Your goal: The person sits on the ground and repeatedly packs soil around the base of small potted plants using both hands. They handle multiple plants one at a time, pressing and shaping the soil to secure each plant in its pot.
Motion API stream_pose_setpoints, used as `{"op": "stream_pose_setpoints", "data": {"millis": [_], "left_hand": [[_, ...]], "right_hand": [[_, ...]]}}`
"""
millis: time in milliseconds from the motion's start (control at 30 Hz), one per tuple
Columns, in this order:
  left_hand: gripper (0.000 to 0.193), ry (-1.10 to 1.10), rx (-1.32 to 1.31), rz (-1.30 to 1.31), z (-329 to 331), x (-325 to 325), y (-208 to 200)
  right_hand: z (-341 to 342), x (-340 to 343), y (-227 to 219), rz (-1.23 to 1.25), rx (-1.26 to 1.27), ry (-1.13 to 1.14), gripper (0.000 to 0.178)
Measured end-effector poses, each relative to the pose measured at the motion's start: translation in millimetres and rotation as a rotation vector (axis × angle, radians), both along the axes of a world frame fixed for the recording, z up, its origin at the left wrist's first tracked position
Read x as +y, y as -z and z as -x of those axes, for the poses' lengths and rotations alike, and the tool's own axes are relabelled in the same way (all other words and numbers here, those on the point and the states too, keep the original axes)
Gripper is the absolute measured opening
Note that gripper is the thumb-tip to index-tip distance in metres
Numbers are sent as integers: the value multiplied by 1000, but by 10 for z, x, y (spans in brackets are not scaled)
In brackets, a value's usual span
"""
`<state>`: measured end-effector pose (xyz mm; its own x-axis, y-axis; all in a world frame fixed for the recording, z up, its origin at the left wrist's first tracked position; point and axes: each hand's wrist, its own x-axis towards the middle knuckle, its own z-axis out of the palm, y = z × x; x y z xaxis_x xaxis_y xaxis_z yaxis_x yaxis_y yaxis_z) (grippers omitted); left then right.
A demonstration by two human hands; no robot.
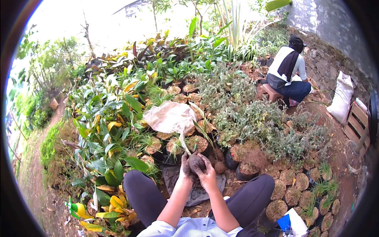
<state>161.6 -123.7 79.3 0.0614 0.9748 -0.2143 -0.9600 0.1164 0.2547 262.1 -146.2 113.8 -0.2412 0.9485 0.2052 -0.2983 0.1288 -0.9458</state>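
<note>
Between my knees, my left hand (186, 169) and my right hand (207, 172) are closed around the sides of a dark brown ball of soil (196, 162). Both hands are smeared with dirt. A pale, thin bag-like sheet (170, 117) spreads beyond the ball. Its narrow, twisted tail (183, 143) runs down to my left fingers; whether it joins the ball is hidden. Below my hands a dark plastic sheet (194, 197) lies on the ground. A smaller brown ball (220, 167) sits just right of my right hand.
Leafy plants (114, 138) crowd the left. Potted greyish plants (252, 114) and several soil-filled pots (292, 195) stand to the right. Another person (288, 67) sits on a stool (270, 93) at the far right, near a white sack (341, 98) and a wooden crate (356, 127). A spray bottle (79, 209) stands lower left.
</note>
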Motion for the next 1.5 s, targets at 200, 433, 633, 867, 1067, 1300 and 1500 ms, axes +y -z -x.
{"op": "stream_pose_setpoints", "data": {"millis": [200, 433, 633, 867, 1067, 1300, 1500], "left_hand": [[44, 156, 138, 133, 6, -44, -144], [31, 44, 129, 144, -157, -47, 110], [29, -50, 51, 249, -291, -175, 53], [48, -30, 69, 169, -320, -224, 30], [37, -98, 55, 180, -367, -194, 185], [33, 7, 35, 296, -380, -198, 74], [33, 87, 92, 271, -294, -154, 142]], "right_hand": [[-263, 55, 105, -98, -159, 21, 41], [-246, -22, -97, -309, -465, 144, 30], [-215, -24, 86, -264, -409, 244, 20], [-368, -47, 21, -306, -475, 158, 39], [-321, -73, 66, -244, -342, 223, 33], [-448, -73, -87, -254, -422, 100, 38], [-434, -100, 0, -252, -349, 152, 42]]}}
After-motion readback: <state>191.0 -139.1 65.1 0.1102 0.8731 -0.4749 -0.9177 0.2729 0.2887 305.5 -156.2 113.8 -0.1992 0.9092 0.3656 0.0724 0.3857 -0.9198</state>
